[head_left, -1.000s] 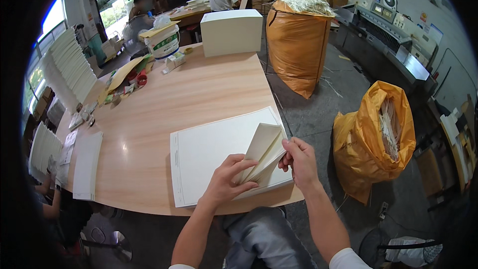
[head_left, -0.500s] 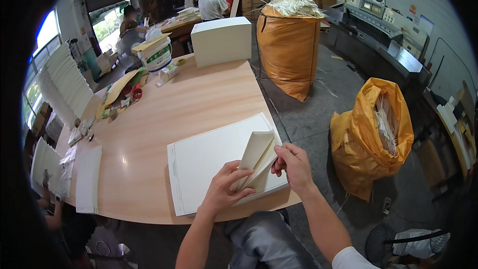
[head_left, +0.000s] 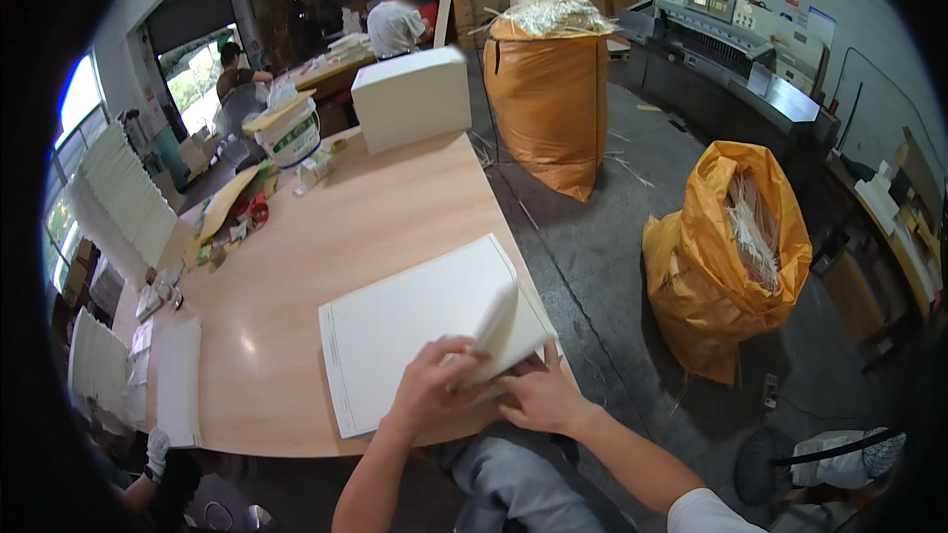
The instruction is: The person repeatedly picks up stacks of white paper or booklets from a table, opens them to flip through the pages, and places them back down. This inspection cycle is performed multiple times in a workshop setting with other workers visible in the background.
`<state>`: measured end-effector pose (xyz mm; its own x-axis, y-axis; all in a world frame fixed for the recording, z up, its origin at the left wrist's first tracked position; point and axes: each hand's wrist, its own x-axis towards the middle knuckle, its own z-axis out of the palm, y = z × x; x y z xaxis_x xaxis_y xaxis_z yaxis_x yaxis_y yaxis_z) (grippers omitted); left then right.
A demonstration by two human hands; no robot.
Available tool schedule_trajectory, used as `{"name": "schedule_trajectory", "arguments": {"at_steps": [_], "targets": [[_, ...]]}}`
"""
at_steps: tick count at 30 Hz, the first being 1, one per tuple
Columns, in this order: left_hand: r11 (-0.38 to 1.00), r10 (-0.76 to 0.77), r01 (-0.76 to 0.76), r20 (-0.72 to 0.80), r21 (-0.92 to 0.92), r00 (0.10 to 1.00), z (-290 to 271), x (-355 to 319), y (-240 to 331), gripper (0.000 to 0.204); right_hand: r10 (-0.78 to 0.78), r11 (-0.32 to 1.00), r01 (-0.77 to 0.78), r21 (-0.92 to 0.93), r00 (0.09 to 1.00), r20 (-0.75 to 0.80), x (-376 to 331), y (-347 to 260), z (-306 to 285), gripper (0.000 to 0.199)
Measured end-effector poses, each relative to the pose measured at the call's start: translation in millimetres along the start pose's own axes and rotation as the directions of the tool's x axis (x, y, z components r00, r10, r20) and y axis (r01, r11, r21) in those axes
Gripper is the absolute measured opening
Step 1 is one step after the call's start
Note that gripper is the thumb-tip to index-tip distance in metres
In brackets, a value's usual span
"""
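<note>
A stack of large white paper sheets (head_left: 395,326) with a thin printed border lies on the near right of the table. Over its near right corner, a curled fold of paper sheets (head_left: 512,343) rises between my hands. My left hand (head_left: 434,380) is closed on the left side of the fold, fingers bent over it. At the lower right edge, my right hand (head_left: 538,395) grips the same sheets from beneath, close to my left hand. Its fingertips are partly hidden behind the paper. The fold's upper end is smeared by motion.
A co-worker's gloved hand (head_left: 158,452) touches a narrow white paper stack (head_left: 179,385) at the left table edge. A large white block (head_left: 413,99) and a white bucket (head_left: 289,133) stand at the far side. Orange sacks (head_left: 548,104) of paper strips stand on the floor to the right.
My right hand has moved down and left, from the fold's upper right edge to its lower edge. The fold has opened wider and leans right. A gloved hand has appeared at the left stack.
</note>
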<state>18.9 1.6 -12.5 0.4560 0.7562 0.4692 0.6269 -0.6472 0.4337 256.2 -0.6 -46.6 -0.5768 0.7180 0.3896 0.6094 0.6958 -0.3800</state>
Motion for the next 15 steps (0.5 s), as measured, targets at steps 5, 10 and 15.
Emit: {"name": "schedule_trajectory", "arguments": {"at_steps": [5, 10, 15], "targets": [[0.893, 0.119, -0.177, 0.163, 0.413, 0.979, -2.6, -7.2, 15.0, 0.062, 0.113, 0.979, -0.143, 0.145, 0.974, 0.197, -1.9, 2.5, 5.2, 0.039], [0.857, -0.153, 0.161, -0.058, 0.49, 0.987, -3.8, -47.3, 28.5, 0.062, 0.148, 0.959, -0.178, 0.221, 0.978, 0.145, 2.8, -6.6, -6.8, 0.04], [0.671, -0.303, 0.614, -0.602, 0.415, 0.739, -42.1, -134.2, -10.7, 0.037, 0.134, 0.966, -0.155, 0.206, 0.985, 0.113, 4.7, -7.6, -6.9, 0.045]]}}
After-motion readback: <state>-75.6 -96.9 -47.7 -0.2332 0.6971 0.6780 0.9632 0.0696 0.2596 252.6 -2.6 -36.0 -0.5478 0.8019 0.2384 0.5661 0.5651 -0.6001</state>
